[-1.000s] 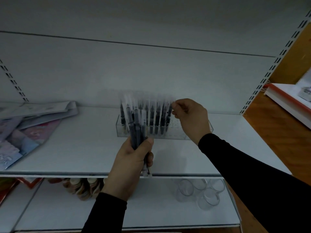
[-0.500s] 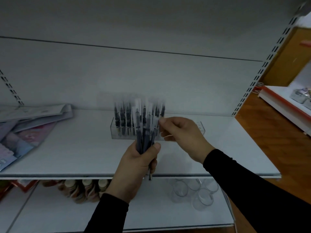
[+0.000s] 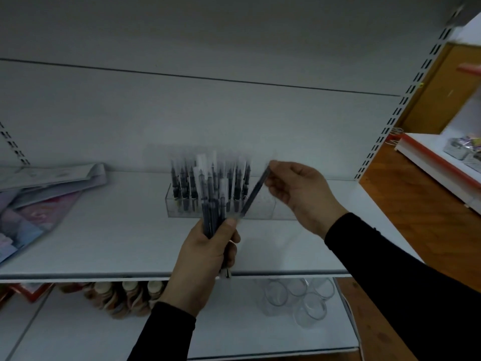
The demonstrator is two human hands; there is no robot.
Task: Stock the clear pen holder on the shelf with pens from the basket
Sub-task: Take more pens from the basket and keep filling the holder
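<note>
the right hand (image 3: 299, 194) has just drawn one pen (image 3: 253, 195) out of the bunch (image 3: 212, 204). half a second ago its fingertips were in among the tops of the bunch; now it is off to the right with a single dark pen pinched at the upper end, the pen slanting down and left so its lower tip is still close to the left thumb. a second ago the same hand was up at the holder (image 3: 260, 208), so this reads as one round of a cycle: place one, come back, pull the next. the view has also swung a little to the right.

for the task, that means the next pen is free and ready to go in. i'd judge the step in hand is carrying it to an empty slot, and the job is partway done, with a good handful left.

the left hand (image 3: 205, 254) grips the bunch upright in a fist, in front of the holder and above the shelf (image 3: 104, 238) edge. the pens' lower ends poke out below the fist.

the holder is a long, low, clear block sitting on the shelf towards the back wall. its left part is packed with upright dark pens with pale caps, blurred in this frame. its right part, behind the right hand, looks see-through and unfilled, though the hand hides some of it. that is likely where the pen belongs.

the basket is not in view.
</note>
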